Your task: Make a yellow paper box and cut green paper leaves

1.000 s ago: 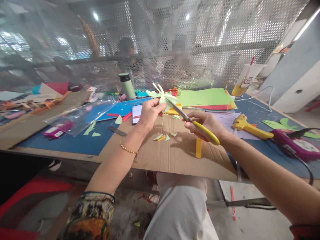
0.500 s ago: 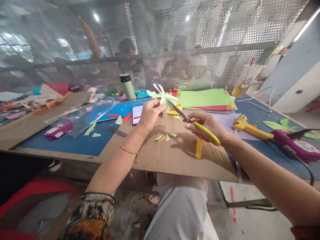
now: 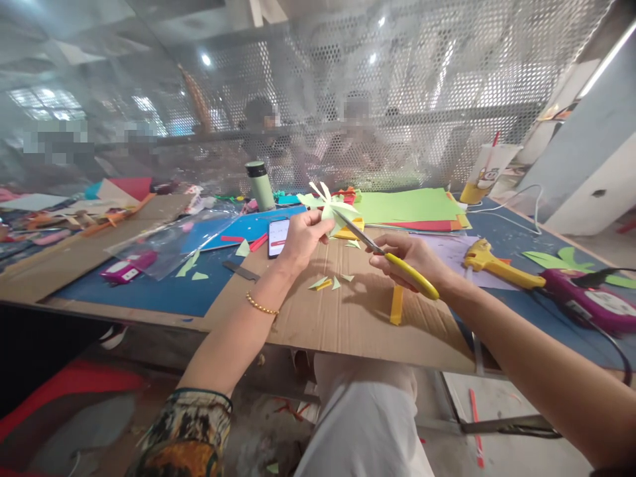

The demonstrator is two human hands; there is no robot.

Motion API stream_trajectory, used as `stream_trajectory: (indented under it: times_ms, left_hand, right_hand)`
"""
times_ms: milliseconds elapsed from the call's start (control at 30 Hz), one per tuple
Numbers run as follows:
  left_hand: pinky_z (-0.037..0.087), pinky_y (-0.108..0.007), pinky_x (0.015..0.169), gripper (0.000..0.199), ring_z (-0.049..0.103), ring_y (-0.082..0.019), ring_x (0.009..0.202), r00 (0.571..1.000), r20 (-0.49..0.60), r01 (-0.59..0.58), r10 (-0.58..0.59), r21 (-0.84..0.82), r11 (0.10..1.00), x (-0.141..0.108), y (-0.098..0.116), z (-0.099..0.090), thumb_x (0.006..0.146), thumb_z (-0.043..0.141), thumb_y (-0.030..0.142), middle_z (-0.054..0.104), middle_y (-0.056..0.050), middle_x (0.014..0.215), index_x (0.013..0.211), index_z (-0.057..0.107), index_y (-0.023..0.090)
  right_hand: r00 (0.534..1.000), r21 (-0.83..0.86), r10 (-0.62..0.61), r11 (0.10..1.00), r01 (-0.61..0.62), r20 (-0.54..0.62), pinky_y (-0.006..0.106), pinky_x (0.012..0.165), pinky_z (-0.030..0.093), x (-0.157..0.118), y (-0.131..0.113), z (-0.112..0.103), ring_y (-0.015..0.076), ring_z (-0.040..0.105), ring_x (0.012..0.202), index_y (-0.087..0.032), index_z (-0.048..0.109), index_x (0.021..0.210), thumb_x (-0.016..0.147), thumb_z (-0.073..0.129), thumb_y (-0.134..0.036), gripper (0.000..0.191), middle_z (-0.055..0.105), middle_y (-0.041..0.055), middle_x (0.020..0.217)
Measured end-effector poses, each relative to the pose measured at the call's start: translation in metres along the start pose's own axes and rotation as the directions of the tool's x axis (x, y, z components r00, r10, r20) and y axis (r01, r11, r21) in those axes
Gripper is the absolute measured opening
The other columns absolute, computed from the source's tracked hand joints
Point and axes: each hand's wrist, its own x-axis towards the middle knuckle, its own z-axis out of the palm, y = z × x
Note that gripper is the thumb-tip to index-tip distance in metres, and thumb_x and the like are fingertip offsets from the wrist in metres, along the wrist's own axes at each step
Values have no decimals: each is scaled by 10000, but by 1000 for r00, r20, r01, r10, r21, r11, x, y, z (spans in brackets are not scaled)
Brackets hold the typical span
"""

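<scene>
Between the thumb and fingers of my left hand [image 3: 307, 237] is a pale green paper cutout [image 3: 332, 207] with several pointed petals. My right hand [image 3: 410, 258] grips scissors [image 3: 411, 274] by their yellow handles. The scissor blades point up and left, and their tips meet the paper's lower right part. Whether the blades are parted is hard to see. Both hands are above a brown cardboard sheet [image 3: 298, 324]. On it lie small pale green paper scraps [image 3: 336, 283] and a yellow strip [image 3: 396, 305].
A phone [image 3: 278, 238] lies left of my hands, near a green bottle [image 3: 260, 187]. Green paper sheets [image 3: 407, 205] are stacked behind. At right are a yellow glue gun [image 3: 501, 264], a purple power strip [image 3: 589, 298] with cords, and a drink cup [image 3: 489, 173]. People sit beyond the perforated screen.
The view has tilted up slightly, so the table and hands appear lower. The left hand still holds the paper and the scissors stay against it, with little visible change between them.
</scene>
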Motion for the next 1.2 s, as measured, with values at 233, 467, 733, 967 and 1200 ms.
stream_trajectory:
  times_ms: [233,467,733,967,1200]
  left_hand:
    - [442,-221,515,195,510,-86,564,1000,-11,6,-6,-31,1000,0,1,2,729,721,208,570,19,599,555,634,202]
    - [441,-230,521,234,504,-89,565,1000,-10,7,-7,-20,1000,0,2,2,762,707,168,564,17,593,553,609,204]
    - [428,-226,505,177,502,-91,575,1000,-12,-6,6,-44,999,1,-1,2,713,718,203,567,13,596,554,642,197]
    - [430,-222,508,155,506,-94,588,1000,-6,1,-1,-53,999,2,-1,2,703,716,219,576,8,603,563,655,194]
    - [422,-223,501,168,501,-92,577,1000,-8,-1,1,-47,999,2,-1,3,711,713,205,569,10,596,560,640,194]
  right_hand:
    - [1000,-9,0,1000,0,-14,212,342,245,0,0,0,68,388,352,-193,704,901,705,967,-646,559,480,-96,470]
    - [1000,4,11,1000,-11,-10,217,340,248,0,0,1,70,391,358,-204,680,889,692,969,-662,577,481,-99,475]
    - [999,13,30,999,-30,-11,216,332,256,2,0,0,67,385,346,-216,655,873,641,977,-710,634,476,-107,470]
    - [999,13,53,999,-52,-13,216,329,246,1,-2,-1,63,364,350,-216,648,855,621,976,-727,651,463,-106,460]
    - [998,36,55,998,-55,-3,208,331,233,2,-1,-1,54,341,348,-214,651,857,625,983,-701,633,450,-112,451]
